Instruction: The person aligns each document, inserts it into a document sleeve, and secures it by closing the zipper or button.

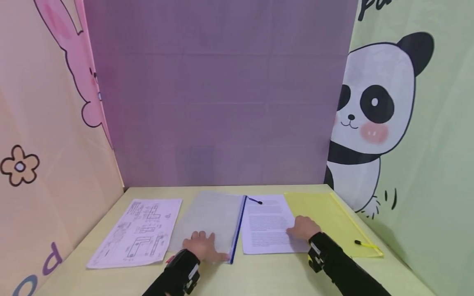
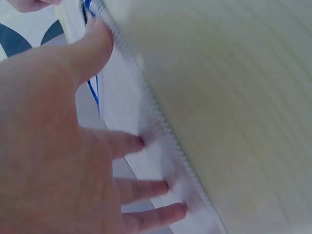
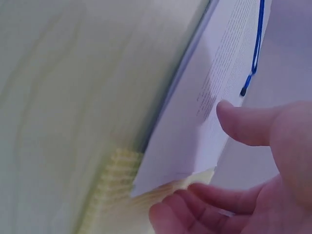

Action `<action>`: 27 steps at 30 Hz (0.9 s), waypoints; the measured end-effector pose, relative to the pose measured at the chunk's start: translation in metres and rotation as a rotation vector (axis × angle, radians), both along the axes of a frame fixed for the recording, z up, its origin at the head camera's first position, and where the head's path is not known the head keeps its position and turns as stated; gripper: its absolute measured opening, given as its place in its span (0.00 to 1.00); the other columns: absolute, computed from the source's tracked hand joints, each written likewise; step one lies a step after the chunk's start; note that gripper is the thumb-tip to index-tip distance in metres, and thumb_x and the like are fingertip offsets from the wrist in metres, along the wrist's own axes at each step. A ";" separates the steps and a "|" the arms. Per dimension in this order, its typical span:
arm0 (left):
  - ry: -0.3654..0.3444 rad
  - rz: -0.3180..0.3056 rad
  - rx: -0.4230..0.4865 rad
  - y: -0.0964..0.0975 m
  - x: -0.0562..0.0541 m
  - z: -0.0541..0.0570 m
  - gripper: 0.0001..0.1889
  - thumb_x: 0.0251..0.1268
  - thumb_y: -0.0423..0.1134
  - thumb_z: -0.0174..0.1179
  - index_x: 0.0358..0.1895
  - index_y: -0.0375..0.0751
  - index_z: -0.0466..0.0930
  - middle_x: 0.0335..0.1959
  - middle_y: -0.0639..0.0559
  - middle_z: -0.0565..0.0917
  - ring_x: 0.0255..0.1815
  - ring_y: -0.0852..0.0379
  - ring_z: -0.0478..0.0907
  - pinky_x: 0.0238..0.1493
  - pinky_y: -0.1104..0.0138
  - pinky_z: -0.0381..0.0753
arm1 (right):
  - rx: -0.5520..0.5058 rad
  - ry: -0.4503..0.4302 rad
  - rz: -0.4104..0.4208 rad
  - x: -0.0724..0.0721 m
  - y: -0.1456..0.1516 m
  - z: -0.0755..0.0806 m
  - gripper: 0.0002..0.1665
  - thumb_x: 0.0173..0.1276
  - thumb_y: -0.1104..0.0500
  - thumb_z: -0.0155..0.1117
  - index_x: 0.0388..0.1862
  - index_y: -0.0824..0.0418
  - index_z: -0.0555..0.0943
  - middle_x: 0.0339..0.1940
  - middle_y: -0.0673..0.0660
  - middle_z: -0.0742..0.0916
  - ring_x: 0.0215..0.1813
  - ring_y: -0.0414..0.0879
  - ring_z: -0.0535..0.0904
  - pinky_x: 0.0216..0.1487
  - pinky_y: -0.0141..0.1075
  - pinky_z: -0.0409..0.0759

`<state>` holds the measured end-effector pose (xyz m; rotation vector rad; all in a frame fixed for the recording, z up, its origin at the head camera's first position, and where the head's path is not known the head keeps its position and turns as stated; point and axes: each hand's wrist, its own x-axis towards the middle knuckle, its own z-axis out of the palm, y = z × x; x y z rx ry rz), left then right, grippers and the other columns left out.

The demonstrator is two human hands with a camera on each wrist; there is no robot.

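A translucent zip folder (image 1: 212,211) with a blue zipper edge (image 1: 238,228) lies flat on the table. My left hand (image 1: 203,247) rests on its near part with fingers spread, the thumb by the zipper's near end. To the right is a sheet of printed text (image 1: 267,226), partly over a yellow zip folder (image 1: 321,210). At the sheet's right edge is my right hand (image 1: 304,228). In the right wrist view, the thumb (image 3: 243,124) hangs over the sheet and the loosely bent fingers (image 3: 178,209) are near its edge, with a gap between.
A sheet with technical drawings (image 1: 137,234) lies on the left of the pale wooden table (image 1: 218,283). Blue (image 1: 255,200) and yellow (image 1: 364,243) zipper pulls stick out from the folders. Behind stands a purple curtain (image 1: 222,102), with printed cloth on both sides.
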<state>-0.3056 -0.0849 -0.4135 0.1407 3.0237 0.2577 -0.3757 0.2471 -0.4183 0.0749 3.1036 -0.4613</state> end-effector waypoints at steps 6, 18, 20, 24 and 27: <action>0.012 0.115 -0.003 0.007 -0.002 -0.002 0.52 0.53 0.76 0.62 0.70 0.35 0.72 0.62 0.29 0.72 0.60 0.31 0.69 0.53 0.34 0.74 | -0.059 -0.045 -0.041 -0.005 0.005 0.000 0.26 0.61 0.47 0.74 0.38 0.70 0.79 0.29 0.57 0.78 0.32 0.51 0.74 0.34 0.41 0.73; 0.026 0.142 0.003 0.013 -0.003 0.000 0.51 0.53 0.75 0.62 0.67 0.33 0.73 0.59 0.28 0.72 0.59 0.29 0.69 0.51 0.31 0.74 | -0.090 -0.067 -0.097 -0.009 0.004 0.003 0.25 0.58 0.49 0.77 0.33 0.68 0.78 0.27 0.58 0.80 0.27 0.50 0.77 0.28 0.37 0.73; 0.028 0.139 0.008 0.013 -0.003 0.000 0.50 0.53 0.75 0.63 0.66 0.33 0.73 0.58 0.29 0.72 0.59 0.28 0.69 0.50 0.31 0.74 | -0.106 -0.081 -0.112 -0.009 0.004 0.003 0.25 0.58 0.49 0.78 0.33 0.68 0.78 0.27 0.58 0.80 0.27 0.51 0.78 0.28 0.37 0.74; 0.031 0.136 0.012 0.013 -0.003 -0.001 0.49 0.52 0.74 0.64 0.64 0.33 0.74 0.57 0.29 0.72 0.58 0.28 0.69 0.49 0.30 0.74 | -0.158 -0.086 -0.140 -0.010 0.004 0.003 0.26 0.56 0.52 0.80 0.36 0.72 0.79 0.30 0.60 0.81 0.32 0.52 0.78 0.35 0.41 0.78; 0.031 0.135 0.013 0.013 -0.003 -0.002 0.49 0.52 0.74 0.65 0.63 0.32 0.74 0.56 0.29 0.72 0.58 0.28 0.70 0.48 0.30 0.75 | -0.201 -0.081 -0.143 -0.010 0.004 0.002 0.26 0.55 0.55 0.80 0.39 0.75 0.79 0.33 0.62 0.82 0.37 0.54 0.77 0.42 0.44 0.80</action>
